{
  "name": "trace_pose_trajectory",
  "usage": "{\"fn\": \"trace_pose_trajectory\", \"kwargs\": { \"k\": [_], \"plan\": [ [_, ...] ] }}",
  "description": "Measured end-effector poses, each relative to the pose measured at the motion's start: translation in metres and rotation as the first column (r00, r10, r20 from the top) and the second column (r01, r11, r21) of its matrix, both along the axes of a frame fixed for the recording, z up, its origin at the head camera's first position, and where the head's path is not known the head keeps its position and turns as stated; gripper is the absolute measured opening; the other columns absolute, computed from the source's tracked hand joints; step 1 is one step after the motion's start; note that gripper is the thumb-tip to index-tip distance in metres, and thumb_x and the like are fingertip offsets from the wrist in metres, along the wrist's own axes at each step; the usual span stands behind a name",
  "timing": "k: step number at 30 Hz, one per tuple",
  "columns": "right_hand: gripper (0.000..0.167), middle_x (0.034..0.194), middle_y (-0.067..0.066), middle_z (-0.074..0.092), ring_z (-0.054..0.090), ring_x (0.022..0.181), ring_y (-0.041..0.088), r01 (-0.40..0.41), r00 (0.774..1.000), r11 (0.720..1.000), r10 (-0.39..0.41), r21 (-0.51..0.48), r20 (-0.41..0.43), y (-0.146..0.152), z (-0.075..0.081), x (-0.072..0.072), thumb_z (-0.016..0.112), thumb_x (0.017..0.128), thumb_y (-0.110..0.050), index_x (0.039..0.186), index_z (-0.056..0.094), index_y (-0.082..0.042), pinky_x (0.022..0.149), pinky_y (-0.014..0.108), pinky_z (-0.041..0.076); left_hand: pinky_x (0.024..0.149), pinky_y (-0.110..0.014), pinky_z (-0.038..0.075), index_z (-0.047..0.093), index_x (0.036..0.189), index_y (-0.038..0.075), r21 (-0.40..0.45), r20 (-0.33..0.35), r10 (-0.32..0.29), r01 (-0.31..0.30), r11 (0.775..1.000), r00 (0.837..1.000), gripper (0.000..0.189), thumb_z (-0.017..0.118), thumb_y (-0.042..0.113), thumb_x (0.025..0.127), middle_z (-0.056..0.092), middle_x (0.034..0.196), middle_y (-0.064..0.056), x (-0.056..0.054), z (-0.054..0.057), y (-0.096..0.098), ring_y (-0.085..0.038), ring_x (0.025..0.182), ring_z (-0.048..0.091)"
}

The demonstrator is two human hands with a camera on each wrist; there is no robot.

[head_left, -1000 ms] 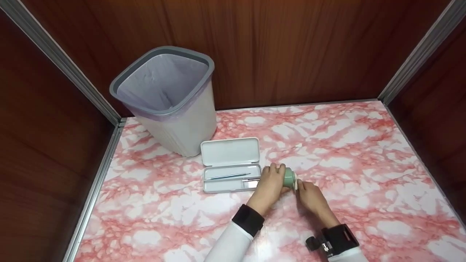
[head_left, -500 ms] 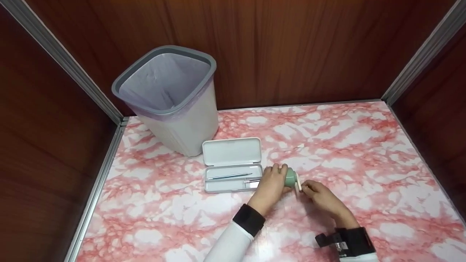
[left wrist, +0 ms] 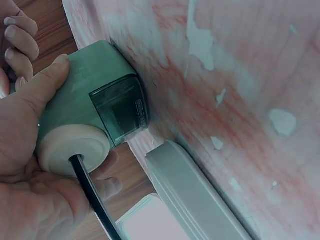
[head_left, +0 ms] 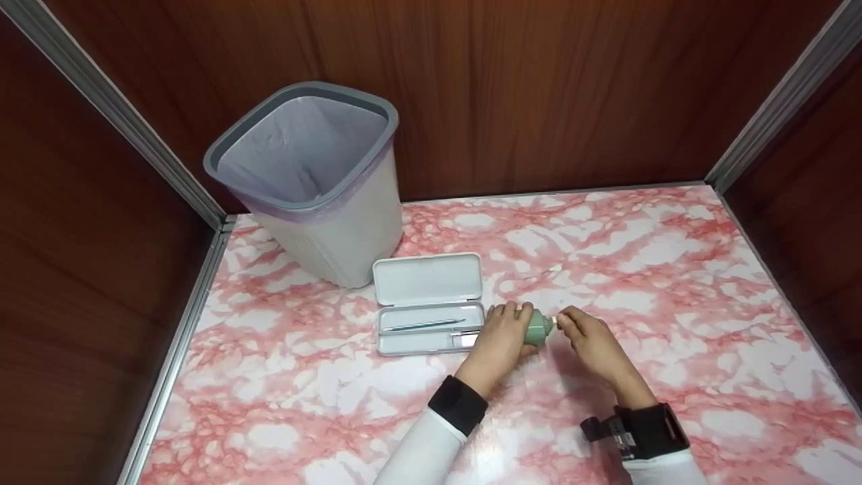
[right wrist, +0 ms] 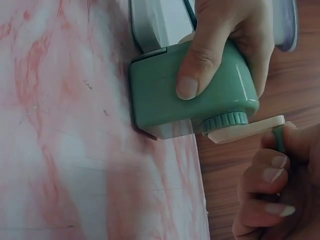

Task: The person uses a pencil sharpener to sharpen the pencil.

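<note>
A green hand-crank pencil sharpener [head_left: 537, 328] rests on the table to the right of the pencil case. My left hand [head_left: 502, 337] grips its body from above, thumb on one side and fingers on the other. In the left wrist view, a black pencil [left wrist: 92, 195] sticks out of the round cream holder [left wrist: 75, 150] at the sharpener's front. At the opposite end, my right hand [head_left: 592, 343] pinches the small green knob [right wrist: 279, 139] on the cream crank arm [right wrist: 250, 130]. A dark see-through shavings drawer [left wrist: 122, 110] shows on the sharpener's front.
An open pale pencil case [head_left: 427, 279] lies left of my left hand, holding a blue pencil [head_left: 427, 325] and a small white item [head_left: 465, 339]. A lined waste bin [head_left: 337, 236] stands behind it. Wood-look panels [head_left: 539, 101] enclose the table.
My right hand has swung outward and then up toward the far side, turning the crank. My left hand and the sharpener have stayed in place.
</note>
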State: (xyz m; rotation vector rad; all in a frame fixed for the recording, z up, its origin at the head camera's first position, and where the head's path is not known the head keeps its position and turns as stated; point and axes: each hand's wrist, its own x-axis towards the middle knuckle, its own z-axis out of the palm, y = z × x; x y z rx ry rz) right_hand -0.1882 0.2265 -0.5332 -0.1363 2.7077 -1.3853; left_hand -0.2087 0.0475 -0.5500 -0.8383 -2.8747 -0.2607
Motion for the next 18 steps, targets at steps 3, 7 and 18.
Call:
{"fn": "trace_pose_trajectory", "kwargs": {
  "k": [3,7,18],
  "plan": [
    [0.033,0.068,0.002,0.044,0.042,0.057,0.016,0.014,0.999,1.0,-0.014,0.007,-0.033,-0.001,-0.005,-0.009,0.039,0.105,-0.029,0.093,0.055,-0.003,0.054,0.03,0.036,0.095,-0.035,0.04,0.05,0.131,0.01,-0.007,-0.005,-0.007,0.007,1.0,1.0,0.073,0.077,0.048,0.075,0.056,0.115,-0.008,-0.001,0.0,0.0,-0.026,0.101,0.057],
    [0.034,0.07,0.002,0.044,0.042,0.059,0.017,0.017,0.998,1.0,-0.016,0.018,-0.059,-0.002,-0.009,-0.019,0.038,0.106,-0.027,0.088,0.052,-0.002,0.056,0.03,0.036,0.095,-0.034,0.041,0.05,0.13,0.01,-0.008,-0.007,-0.016,0.016,1.0,1.0,0.071,0.076,0.049,0.076,0.056,0.114,-0.009,-0.001,-0.001,0.0,-0.026,0.101,0.057],
    [0.039,0.069,0.004,0.046,0.046,0.062,0.02,-0.004,0.999,1.0,0.004,-0.003,0.047,-0.002,-0.02,-0.04,0.033,0.106,-0.036,0.089,0.051,-0.006,0.06,0.033,0.039,0.092,-0.033,0.046,0.046,0.136,0.008,0.014,0.027,-0.038,0.038,0.999,0.999,0.076,0.075,0.047,0.078,0.054,0.119,-0.012,-0.002,-0.003,-0.003,-0.026,0.105,0.054]
  ]
}}
